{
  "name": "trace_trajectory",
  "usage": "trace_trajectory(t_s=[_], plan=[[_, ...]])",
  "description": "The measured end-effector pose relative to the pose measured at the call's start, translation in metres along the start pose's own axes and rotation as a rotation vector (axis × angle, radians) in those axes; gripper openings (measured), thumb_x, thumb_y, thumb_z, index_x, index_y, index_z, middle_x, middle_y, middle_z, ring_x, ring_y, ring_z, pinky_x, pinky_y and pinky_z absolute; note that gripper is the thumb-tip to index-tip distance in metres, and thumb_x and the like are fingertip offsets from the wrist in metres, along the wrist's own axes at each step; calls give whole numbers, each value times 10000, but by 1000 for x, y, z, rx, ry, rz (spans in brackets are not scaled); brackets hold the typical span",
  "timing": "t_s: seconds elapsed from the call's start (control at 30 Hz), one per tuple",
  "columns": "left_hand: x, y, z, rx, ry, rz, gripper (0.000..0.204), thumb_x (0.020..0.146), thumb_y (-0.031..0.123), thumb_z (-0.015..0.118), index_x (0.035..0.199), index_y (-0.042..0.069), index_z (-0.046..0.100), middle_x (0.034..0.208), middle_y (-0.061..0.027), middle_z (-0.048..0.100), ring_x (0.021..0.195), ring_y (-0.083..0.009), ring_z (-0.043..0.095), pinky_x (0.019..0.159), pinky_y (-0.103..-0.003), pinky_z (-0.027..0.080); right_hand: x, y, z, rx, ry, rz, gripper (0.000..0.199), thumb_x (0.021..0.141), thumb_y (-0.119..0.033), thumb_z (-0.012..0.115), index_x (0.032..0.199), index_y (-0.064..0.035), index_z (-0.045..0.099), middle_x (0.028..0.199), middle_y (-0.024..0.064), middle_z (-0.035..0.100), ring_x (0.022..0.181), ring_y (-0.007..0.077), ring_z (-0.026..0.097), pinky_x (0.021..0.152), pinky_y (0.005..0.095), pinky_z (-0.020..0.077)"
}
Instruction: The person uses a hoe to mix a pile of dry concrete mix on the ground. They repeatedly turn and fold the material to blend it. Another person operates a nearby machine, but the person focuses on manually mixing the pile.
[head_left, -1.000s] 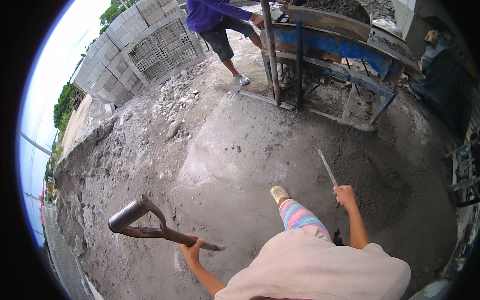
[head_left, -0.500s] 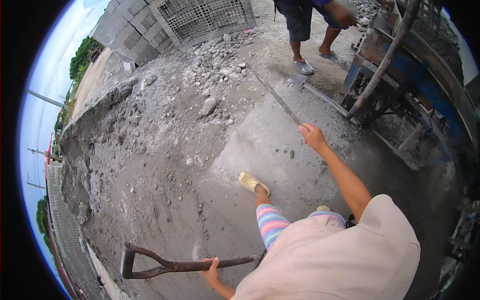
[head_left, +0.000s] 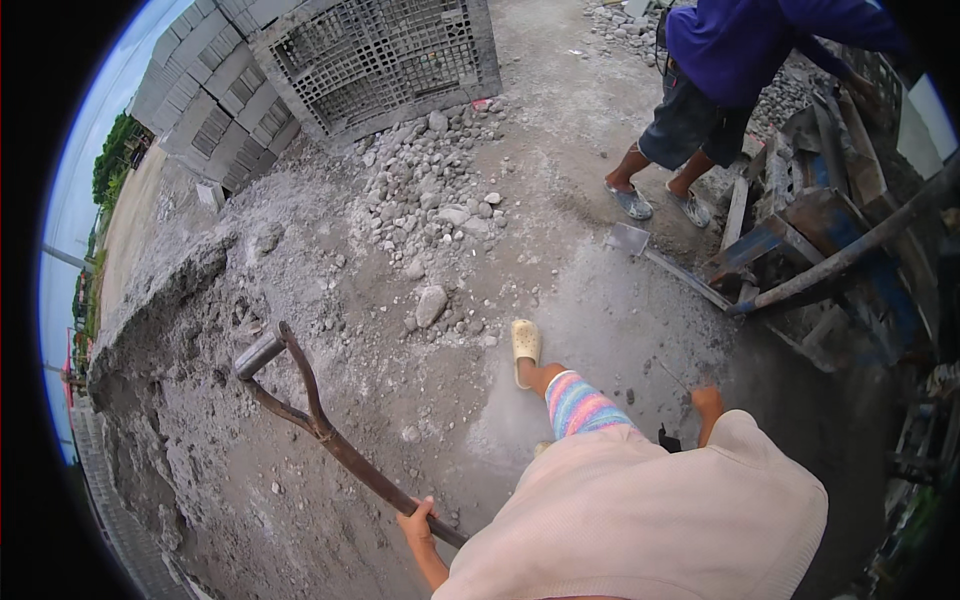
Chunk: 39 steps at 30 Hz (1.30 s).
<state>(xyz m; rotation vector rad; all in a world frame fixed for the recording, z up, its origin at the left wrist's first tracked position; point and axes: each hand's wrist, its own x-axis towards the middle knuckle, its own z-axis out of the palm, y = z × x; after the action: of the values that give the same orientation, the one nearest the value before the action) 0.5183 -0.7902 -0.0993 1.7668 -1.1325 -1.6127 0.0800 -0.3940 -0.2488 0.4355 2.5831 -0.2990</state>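
Hand, left, between six and seven o'clock: clamped round the shovel, whose grip points toward eleven; its lower end is hidden behind our shirt. Right hand, four o'clock: we see it closed on a thin rod pointing toward ten. We note our clog near centre, stones at eleven, grate beyond them, co-worker between one and two, steel frame near three.
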Motion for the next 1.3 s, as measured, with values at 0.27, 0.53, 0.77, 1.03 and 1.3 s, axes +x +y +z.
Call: trace_trajectory(t_s=[0.27,0.53,0.77,1.03,1.3], plan=[[224,81,141,522,-177,59,123,572,45,651,563,-10,542,522,-89,548,447,-178,524,456,-297,410,120,-233,98,-44,-83,76,368,732,-290,490,920,-19,653,980,208,621,916,345,603,790,404,474],[468,223,352,833,-171,20,103,578,67,581,595,-34,583,536,-114,564,464,-194,553,457,-306,424,205,-692,19,929,-521,67,231,821,-274,533,721,-69,575,530,18,468,419,143,410,424,324,369],[703,341,484,985,-578,105,75,592,38,543,607,-29,574,539,-112,535,443,-210,528,423,-318,422,239,-880,-68,1214,-456,26,267,868,-306,480,746,-74,534,501,-21,405,387,105,366,401,294,362],[767,535,730,949,-665,-145,64,596,33,549,586,-30,541,488,-80,476,387,-197,463,391,-308,390,287,-850,-96,1271,-149,585,239,829,-299,526,752,-73,546,537,-3,444,398,125,378,390,302,349],[778,544,998,1288,-971,234,88,557,52,588,562,-18,536,546,-95,538,445,-187,514,429,-305,378,471,-857,-118,1766,300,1027,176,795,-243,526,801,-70,561,568,-3,455,418,134,336,440,311,348]])
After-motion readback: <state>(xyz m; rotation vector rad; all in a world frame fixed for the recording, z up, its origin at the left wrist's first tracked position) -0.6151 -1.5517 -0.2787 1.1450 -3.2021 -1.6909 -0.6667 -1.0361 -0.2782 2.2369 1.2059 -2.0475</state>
